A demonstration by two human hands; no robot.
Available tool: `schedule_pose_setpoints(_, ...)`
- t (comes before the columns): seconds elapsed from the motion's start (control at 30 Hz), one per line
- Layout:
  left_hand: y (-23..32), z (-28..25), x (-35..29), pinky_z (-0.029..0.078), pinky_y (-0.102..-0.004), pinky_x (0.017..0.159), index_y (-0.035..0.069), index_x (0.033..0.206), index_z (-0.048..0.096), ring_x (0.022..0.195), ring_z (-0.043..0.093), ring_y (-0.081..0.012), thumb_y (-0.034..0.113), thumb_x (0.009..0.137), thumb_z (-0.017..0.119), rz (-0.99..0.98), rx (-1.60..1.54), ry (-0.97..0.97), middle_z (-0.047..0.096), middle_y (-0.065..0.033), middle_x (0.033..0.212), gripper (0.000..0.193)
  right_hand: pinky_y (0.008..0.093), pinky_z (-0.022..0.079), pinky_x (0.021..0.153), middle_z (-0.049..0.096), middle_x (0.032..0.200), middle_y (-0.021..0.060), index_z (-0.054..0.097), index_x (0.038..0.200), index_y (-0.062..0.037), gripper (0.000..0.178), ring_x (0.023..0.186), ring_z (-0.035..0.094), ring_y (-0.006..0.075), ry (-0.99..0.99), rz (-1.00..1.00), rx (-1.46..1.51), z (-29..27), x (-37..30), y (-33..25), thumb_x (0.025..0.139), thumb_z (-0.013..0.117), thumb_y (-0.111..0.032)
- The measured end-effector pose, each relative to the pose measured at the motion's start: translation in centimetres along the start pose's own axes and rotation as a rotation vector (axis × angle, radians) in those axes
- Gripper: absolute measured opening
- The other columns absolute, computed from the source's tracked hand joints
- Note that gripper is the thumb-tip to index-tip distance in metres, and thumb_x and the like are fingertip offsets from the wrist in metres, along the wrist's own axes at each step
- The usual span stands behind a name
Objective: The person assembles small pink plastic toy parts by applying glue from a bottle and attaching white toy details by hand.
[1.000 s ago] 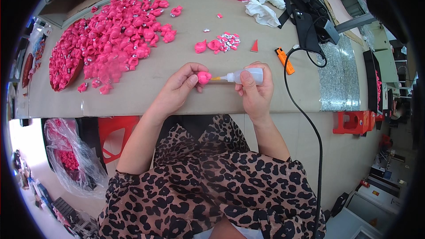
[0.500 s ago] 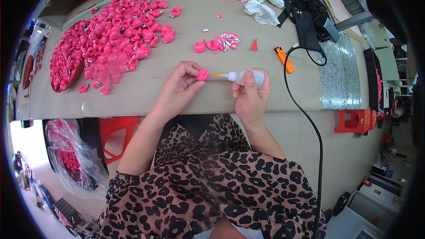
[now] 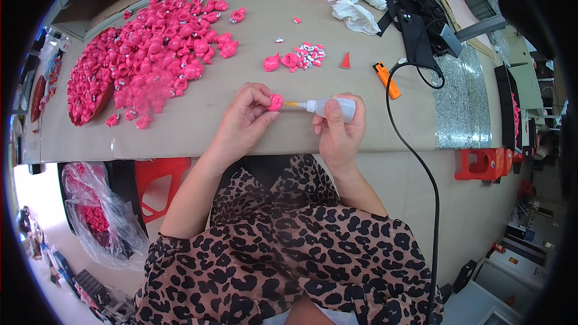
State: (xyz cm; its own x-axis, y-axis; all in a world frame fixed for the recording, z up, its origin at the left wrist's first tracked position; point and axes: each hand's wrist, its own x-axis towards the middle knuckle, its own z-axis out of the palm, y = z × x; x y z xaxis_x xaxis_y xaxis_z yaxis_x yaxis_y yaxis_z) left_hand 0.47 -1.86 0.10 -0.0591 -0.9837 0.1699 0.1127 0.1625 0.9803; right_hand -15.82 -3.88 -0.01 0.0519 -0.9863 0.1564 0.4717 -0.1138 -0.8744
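Observation:
Between the thumb and fingers of my left hand [image 3: 247,117] is a small pink plastic figure part [image 3: 275,103]. My right hand [image 3: 342,129] grips a translucent squeeze bottle [image 3: 346,108], tilted nearly level, its thin yellowish nozzle [image 3: 291,104] pointing left. The nozzle's tip is at the pink part, and I cannot tell whether it touches or enters it. Just beyond my hands lies a small pile of pink-and-white pieces [image 3: 311,55], with two larger pink parts [image 3: 272,62] beside it.
A large heap of pink parts [image 3: 162,54] covers the table's left side. To the right lie a red triangular piece [image 3: 345,60], an orange lighter-like object [image 3: 386,80] and a black cable [image 3: 415,153]. White crumpled tissue [image 3: 355,15] and a black bag [image 3: 415,0] are farther back.
The squeeze bottle in my right hand has shifted slightly left, bringing its nozzle up to the pink part. My left hand has barely moved.

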Motion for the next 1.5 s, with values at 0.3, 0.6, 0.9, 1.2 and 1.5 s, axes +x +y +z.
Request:
schedule_pose_setpoints(0.3, 0.0, -0.1, 0.0, 0.038, -0.0232, 0.083, 0.003, 0.088, 0.04, 0.09, 0.045, -0.0104, -0.01, 0.075, 0.051, -0.041, -0.055, -0.044, 0.039, -0.0055, 0.098, 0.022, 0.0205, 0.038, 0.044, 0.05, 0.071, 0.0052, 0.038, 0.087, -0.004, 0.017, 0.054, 0.048, 0.009, 0.01, 0.013, 0.018, -0.2, 0.3, 0.0, 0.083, 0.052, -0.013)
schedule_pose_setpoints(0.6, 0.3, -0.5, 0.3, 0.044, -0.0318, 0.08, 0.003, 0.091, 0.04, 0.091, 0.051, -0.0176, 0.003, 0.082, 0.049, -0.173, -0.255, -0.072, 0.048, -0.0107, 0.097, 0.014, 0.0235, 0.044, 0.059, 0.052, 0.084, 0.007, 0.042, 0.088, -0.0035, 0.018, 0.067, 0.052, 0.0121, 0.174, 0.112, 0.173, -1.2, 3.2, -2.0, 0.078, 0.057, -0.004)
schedule_pose_setpoints(0.9, 0.7, 0.1, 0.1, 0.046, -0.028, 0.067, 0.006, 0.09, 0.041, 0.08, 0.052, -0.0161, 0.01, 0.082, 0.052, -0.219, -0.43, -0.026, 0.05, -0.0083, 0.088, 0.014, 0.0258, 0.042, 0.072, 0.054, 0.089, 0.0071, 0.047, 0.094, -0.0001, 0.034, 0.082, 0.053, 0.0145, 0.16, -0.145, -0.744, -5.5, 4.1, -1.8, 0.067, 0.067, -0.006)
schedule_pose_setpoints(1.2, -0.2, 0.3, -0.4, 0.046, -0.0287, 0.067, 0.004, 0.093, 0.042, 0.078, 0.053, -0.017, 0.016, 0.084, 0.049, -0.226, -0.597, 0.055, 0.052, -0.0077, 0.086, 0.016, 0.0279, 0.044, 0.066, 0.055, 0.085, 0.0082, 0.051, 0.089, 0.0008, 0.025, 0.074, 0.055, 0.0163, 0.206, -0.321, -0.885, -4.0, 1.5, -3.3, 0.07, 0.065, -0.006)
schedule_pose_setpoints(1.5, 0.3, 0.1, -0.2, 0.043, -0.0234, 0.056, 0.002, 0.102, 0.044, 0.071, 0.052, -0.0135, 0.011, 0.083, 0.051, -0.268, -0.633, 0.019, 0.052, -0.0053, 0.084, 0.022, 0.04, 0.044, 0.06, 0.052, 0.083, 0.016, 0.055, 0.088, -0.0018, 0.013, 0.069, 0.054, 0.0326, -0.303, -0.329, -1.15, 0.7, 5.3, 0.8, 0.077, 0.049, -0.006)
